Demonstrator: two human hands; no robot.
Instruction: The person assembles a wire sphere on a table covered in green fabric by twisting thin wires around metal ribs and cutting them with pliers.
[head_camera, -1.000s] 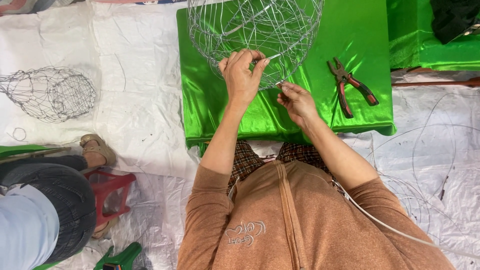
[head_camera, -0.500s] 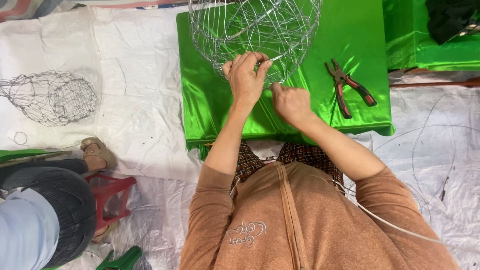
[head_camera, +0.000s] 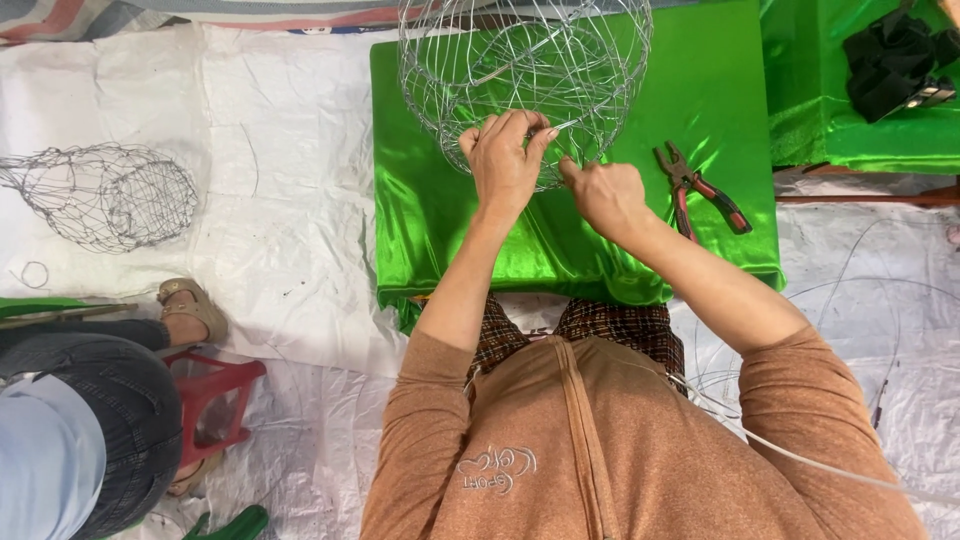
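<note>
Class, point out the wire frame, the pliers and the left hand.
wire frame (head_camera: 520, 60), head view, on its upper mesh.
pliers (head_camera: 700, 190), head view, on the handles.
left hand (head_camera: 503, 165), head view, on its back.

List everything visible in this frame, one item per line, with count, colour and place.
wire basket frame: 1, silver, on the green cloth, top centre
green cloth: 1, shiny, over the work surface
pliers: 1, red-handled, on the cloth, right of the hands
second wire frame: 1, grey, on the white sheet, left
red stool: 1, lower left, under a seated person
black bundle: 1, top right
left hand: gripping the frame's wires
right hand: at the frame's lower edge
</note>
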